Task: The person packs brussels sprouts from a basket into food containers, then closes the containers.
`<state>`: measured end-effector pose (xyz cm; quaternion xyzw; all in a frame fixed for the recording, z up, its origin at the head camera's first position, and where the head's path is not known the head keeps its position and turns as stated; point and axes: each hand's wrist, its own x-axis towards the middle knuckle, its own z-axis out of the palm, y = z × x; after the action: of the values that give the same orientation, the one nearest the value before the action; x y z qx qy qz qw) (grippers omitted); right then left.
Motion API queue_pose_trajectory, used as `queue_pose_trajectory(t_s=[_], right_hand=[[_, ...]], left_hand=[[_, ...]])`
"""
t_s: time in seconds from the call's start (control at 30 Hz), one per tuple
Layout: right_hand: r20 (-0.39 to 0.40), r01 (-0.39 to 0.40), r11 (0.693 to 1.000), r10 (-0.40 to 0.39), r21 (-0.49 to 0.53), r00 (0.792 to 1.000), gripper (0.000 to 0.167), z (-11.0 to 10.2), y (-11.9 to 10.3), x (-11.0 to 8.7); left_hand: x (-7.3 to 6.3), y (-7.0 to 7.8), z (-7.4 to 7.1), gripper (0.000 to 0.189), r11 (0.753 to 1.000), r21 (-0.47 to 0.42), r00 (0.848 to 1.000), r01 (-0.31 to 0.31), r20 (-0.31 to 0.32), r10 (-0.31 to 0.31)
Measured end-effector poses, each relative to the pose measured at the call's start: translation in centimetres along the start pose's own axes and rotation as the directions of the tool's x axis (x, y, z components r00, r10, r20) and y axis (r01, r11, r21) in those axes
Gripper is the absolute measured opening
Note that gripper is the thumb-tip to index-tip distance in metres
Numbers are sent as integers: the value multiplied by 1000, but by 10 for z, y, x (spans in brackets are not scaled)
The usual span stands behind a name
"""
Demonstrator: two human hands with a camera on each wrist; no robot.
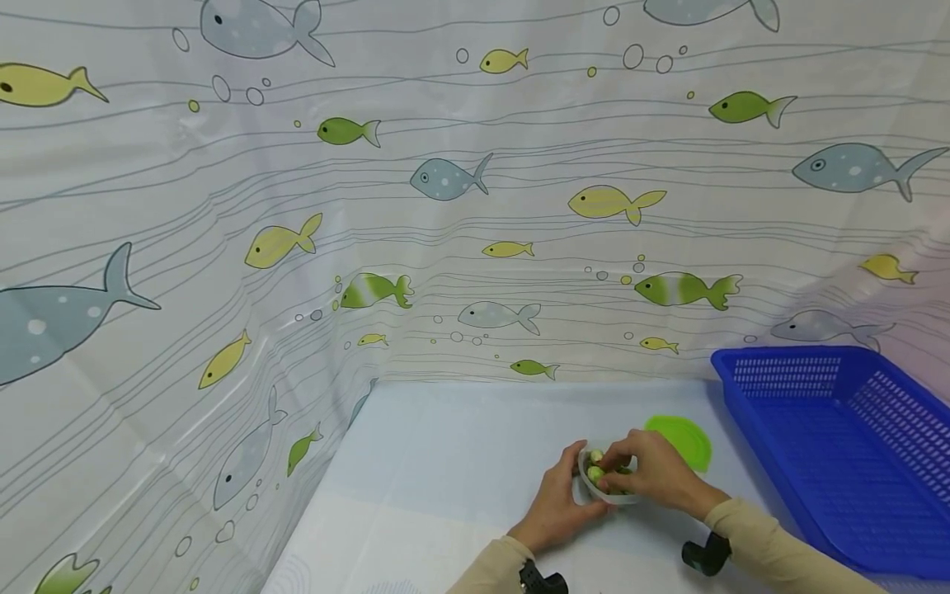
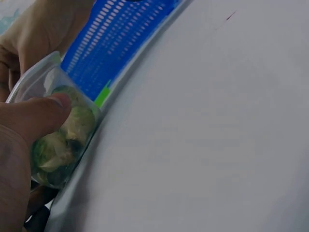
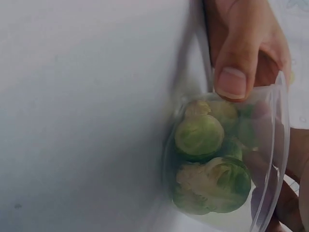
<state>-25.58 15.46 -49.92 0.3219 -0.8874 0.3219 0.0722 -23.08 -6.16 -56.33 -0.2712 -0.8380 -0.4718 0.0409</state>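
A small clear plastic container (image 3: 277, 159) stands on the table near its front right, partly filled with green Brussels sprouts (image 3: 212, 186). My left hand (image 1: 558, 505) grips this container from the left, thumb (image 2: 48, 113) on the near wall and fingers around the far side. From the right, my right hand (image 1: 656, 470) reaches over the rim, its thumb and fingertips inside among the sprouts. Through the clear wall in the right wrist view, a Brussels sprout (image 3: 247, 129) shows between those fingertips. The hand itself hides part of the container's contents in the head view.
A bright green round lid (image 1: 686, 441) lies on the white table (image 1: 445, 462) just behind the right hand. At the right stands a large blue perforated basket (image 1: 816, 462). A fish-patterned curtain (image 1: 445, 223) hangs behind and along the left side.
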Motion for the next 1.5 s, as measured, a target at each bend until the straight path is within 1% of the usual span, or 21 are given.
queue_pose_trajectory(t_s=[0.2, 0.43, 0.6, 0.7, 0.8, 1.03, 1.1, 1.2, 1.37, 1.43, 1.5], right_hand=[[-7, 60, 998, -60, 3, 998, 18, -1, -1, -2], [-31, 78, 997, -79, -29, 996, 19, 0, -1, -3], [-72, 129, 991, -132, -43, 989, 22, 3, -2, -5], [-102, 153, 987, -157, -50, 982, 20, 6, -3, -6], [-106, 145, 988, -150, -52, 983, 17, 6, -4, -6], [-51, 116, 992, -118, -44, 992, 21, 0, -4, -4], [-45, 114, 992, -116, -59, 992, 22, 0, -4, -3], [-52, 121, 987, -128, -109, 990, 22, 1, -3, -4], [-75, 174, 962, -193, -212, 978, 21, 2, -5, -6], [-79, 184, 952, -208, -245, 975, 21, 1, -6, -8], [-83, 176, 950, -203, -260, 976, 21, 1, -6, -9]], left_hand=[[0, 2, 0, 92, 1000, 2, 1000, -1, -5, 1], [1, 2, 0, 91, 1000, 1, 1000, 8, -6, -8], [1, 1, 1, 91, 1000, 6, 1000, -3, -2, 3], [0, 0, 2, 90, 1000, 4, 1000, -7, -4, 7], [0, -1, 2, 90, 1000, 7, 1000, -10, -4, 10], [2, -2, 2, 91, 1000, 18, 1000, -17, -16, 17], [2, -2, 1, 91, 1000, 19, 1000, -16, -20, 16], [2, -1, 1, 91, 1000, 19, 1000, -18, -24, 18], [1, 0, 1, 91, 1000, 18, 1000, -15, -21, 15], [1, 0, 1, 92, 1000, 16, 1000, -11, -17, 11], [1, 0, 1, 92, 1000, 16, 1000, -7, -16, 7]])
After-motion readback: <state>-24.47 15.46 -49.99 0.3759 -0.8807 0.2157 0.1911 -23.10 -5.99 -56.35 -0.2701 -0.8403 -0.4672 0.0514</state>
